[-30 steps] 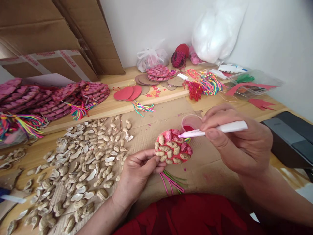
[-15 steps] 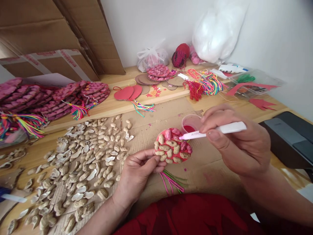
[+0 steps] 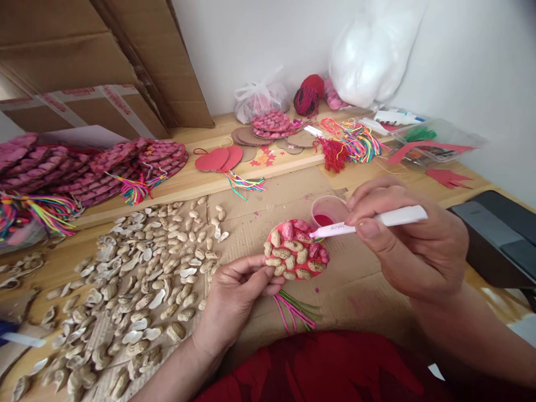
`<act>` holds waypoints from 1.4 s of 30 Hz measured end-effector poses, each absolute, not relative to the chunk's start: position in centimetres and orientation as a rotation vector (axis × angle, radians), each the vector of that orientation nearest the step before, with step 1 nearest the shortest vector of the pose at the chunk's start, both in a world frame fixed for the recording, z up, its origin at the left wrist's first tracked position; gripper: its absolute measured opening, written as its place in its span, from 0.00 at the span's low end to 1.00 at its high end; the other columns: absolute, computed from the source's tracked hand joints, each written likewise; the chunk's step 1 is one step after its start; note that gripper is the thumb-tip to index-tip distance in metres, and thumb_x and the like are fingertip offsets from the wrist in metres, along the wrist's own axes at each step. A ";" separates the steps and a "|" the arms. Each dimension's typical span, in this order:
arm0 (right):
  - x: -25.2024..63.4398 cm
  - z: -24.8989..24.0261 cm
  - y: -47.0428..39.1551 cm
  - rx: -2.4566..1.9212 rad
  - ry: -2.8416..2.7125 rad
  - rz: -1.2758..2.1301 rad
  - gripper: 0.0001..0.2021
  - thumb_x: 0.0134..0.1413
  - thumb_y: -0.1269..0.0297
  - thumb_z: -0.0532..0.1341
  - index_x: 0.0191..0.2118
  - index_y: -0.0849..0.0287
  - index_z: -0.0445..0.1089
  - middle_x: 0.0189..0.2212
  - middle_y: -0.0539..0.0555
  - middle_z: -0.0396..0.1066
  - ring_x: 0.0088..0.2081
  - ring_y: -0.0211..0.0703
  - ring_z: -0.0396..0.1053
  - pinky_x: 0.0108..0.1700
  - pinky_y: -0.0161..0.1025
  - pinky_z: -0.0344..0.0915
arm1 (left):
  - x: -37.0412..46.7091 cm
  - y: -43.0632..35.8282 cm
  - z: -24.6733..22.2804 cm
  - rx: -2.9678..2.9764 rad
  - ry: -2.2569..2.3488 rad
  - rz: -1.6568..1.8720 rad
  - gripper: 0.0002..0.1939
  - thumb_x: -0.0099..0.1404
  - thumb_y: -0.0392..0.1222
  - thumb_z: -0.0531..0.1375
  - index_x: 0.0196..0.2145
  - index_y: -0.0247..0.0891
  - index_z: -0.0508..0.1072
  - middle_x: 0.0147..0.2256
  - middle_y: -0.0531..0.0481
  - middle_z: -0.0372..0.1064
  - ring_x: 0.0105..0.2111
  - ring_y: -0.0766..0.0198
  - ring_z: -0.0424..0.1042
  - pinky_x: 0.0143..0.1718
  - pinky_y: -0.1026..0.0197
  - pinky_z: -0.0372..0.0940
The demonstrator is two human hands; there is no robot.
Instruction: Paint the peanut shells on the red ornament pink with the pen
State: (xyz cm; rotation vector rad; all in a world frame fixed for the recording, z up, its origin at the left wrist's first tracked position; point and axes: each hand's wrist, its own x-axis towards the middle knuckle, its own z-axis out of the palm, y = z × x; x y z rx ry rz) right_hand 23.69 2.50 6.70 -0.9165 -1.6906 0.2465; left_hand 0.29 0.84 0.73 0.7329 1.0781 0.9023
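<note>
Between the thumb and fingers of my left hand (image 3: pixel 240 296) is the lower left edge of a round red disc (image 3: pixel 298 250) covered with peanut shells. Some shells at its top and right are pink, the others plain tan. Pink and green cords (image 3: pixel 295 312) hang below it. My right hand (image 3: pixel 402 237) grips a white marker (image 3: pixel 360 222) marked "Acrylic", its pink tip close to the disc's upper right edge. Whether the tip touches a shell cannot be made out. Just behind the tip stands a clear cup (image 3: pixel 329 209) with red liquid.
Many loose peanut shells (image 3: pixel 142 268) spread over the cardboard at left. Stacks of pink shell discs (image 3: pixel 96 167) with coloured tassels, red discs (image 3: pixel 220 158) and yarn (image 3: pixel 310 95) line the back. A plastic tray (image 3: pixel 435 139) and a dark device (image 3: pixel 494 229) are at right.
My right hand and the marker have shifted slightly to the right, so the tip is nearer the disc's right edge. My left hand and the disc have stayed put.
</note>
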 end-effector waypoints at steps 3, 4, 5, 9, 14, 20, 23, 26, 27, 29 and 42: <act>23.6 6.7 2.5 -0.913 -1.714 0.251 0.05 0.58 0.72 0.62 0.36 0.56 0.73 0.29 0.51 0.71 0.36 0.42 0.70 0.44 0.49 0.69 | 0.3 0.9 0.8 0.733 1.080 0.902 0.12 0.54 0.45 0.75 0.34 0.36 0.84 0.29 0.47 0.82 0.28 0.66 0.80 0.31 0.70 0.75; 23.6 6.8 2.5 -0.919 -1.721 0.262 0.05 0.58 0.72 0.62 0.36 0.56 0.73 0.30 0.51 0.71 0.36 0.42 0.70 0.44 0.48 0.69 | 0.3 0.9 0.8 0.731 1.079 0.906 0.12 0.54 0.45 0.75 0.34 0.36 0.84 0.29 0.47 0.82 0.28 0.66 0.80 0.31 0.70 0.75; 23.7 6.8 2.5 -0.923 -1.720 0.269 0.05 0.58 0.73 0.62 0.36 0.56 0.72 0.30 0.50 0.71 0.36 0.42 0.70 0.44 0.48 0.69 | 0.3 0.8 0.8 0.727 1.080 0.912 0.12 0.54 0.45 0.75 0.33 0.36 0.84 0.28 0.47 0.82 0.28 0.66 0.80 0.31 0.70 0.75; 23.7 6.8 2.4 -0.927 -1.672 0.248 0.06 0.58 0.74 0.61 0.36 0.56 0.73 0.29 0.50 0.71 0.36 0.41 0.69 0.43 0.46 0.69 | 0.3 0.8 0.7 0.709 1.078 0.928 0.12 0.53 0.44 0.75 0.33 0.36 0.84 0.29 0.47 0.82 0.29 0.65 0.81 0.32 0.69 0.76; 23.8 6.7 2.3 -0.919 -1.676 0.239 0.04 0.59 0.72 0.62 0.35 0.55 0.73 0.29 0.50 0.70 0.36 0.41 0.70 0.45 0.48 0.68 | 0.2 0.8 0.4 0.695 1.068 0.929 0.11 0.54 0.43 0.75 0.34 0.36 0.84 0.30 0.47 0.82 0.29 0.65 0.81 0.32 0.69 0.77; 23.8 6.8 2.5 -0.964 -1.681 0.211 0.05 0.58 0.73 0.62 0.36 0.55 0.73 0.29 0.49 0.71 0.36 0.40 0.70 0.41 0.46 0.67 | 0.2 0.9 0.4 0.693 1.055 0.936 0.11 0.54 0.43 0.75 0.34 0.36 0.85 0.30 0.47 0.82 0.29 0.65 0.81 0.32 0.69 0.76; 23.8 6.9 2.5 -0.918 -1.667 0.222 0.05 0.58 0.73 0.62 0.35 0.56 0.73 0.28 0.49 0.71 0.36 0.41 0.69 0.42 0.47 0.67 | 0.2 0.9 0.4 0.696 1.060 0.935 0.11 0.54 0.43 0.75 0.34 0.36 0.84 0.29 0.47 0.82 0.29 0.65 0.81 0.32 0.69 0.77; 23.8 6.9 2.5 -0.910 -1.711 0.243 0.05 0.58 0.73 0.61 0.35 0.56 0.72 0.28 0.49 0.71 0.36 0.41 0.70 0.43 0.47 0.67 | 0.3 0.9 0.4 0.688 1.064 0.940 0.11 0.54 0.43 0.75 0.34 0.37 0.84 0.29 0.47 0.82 0.29 0.65 0.81 0.32 0.69 0.77; 23.8 6.9 2.5 -0.922 -1.723 0.243 0.05 0.58 0.73 0.62 0.35 0.56 0.72 0.28 0.49 0.71 0.36 0.41 0.70 0.42 0.46 0.67 | 0.3 0.9 0.4 0.686 1.065 0.942 0.11 0.54 0.43 0.75 0.34 0.37 0.84 0.29 0.48 0.82 0.29 0.65 0.81 0.32 0.69 0.77; 24.0 7.0 2.5 -0.957 -1.719 0.221 0.05 0.58 0.73 0.62 0.35 0.56 0.72 0.28 0.49 0.72 0.36 0.41 0.69 0.41 0.46 0.66 | 0.3 0.9 0.5 0.685 1.067 0.940 0.11 0.54 0.43 0.75 0.34 0.36 0.84 0.29 0.48 0.82 0.29 0.65 0.81 0.32 0.69 0.77; 26.1 5.1 4.6 -1.496 -1.807 -0.090 0.07 0.56 0.57 0.65 0.32 0.52 0.74 0.29 0.51 0.77 0.35 0.47 0.70 0.40 0.46 0.63 | 0.4 1.0 0.8 0.697 1.107 0.924 0.12 0.52 0.43 0.76 0.33 0.35 0.84 0.29 0.48 0.82 0.28 0.65 0.81 0.32 0.68 0.76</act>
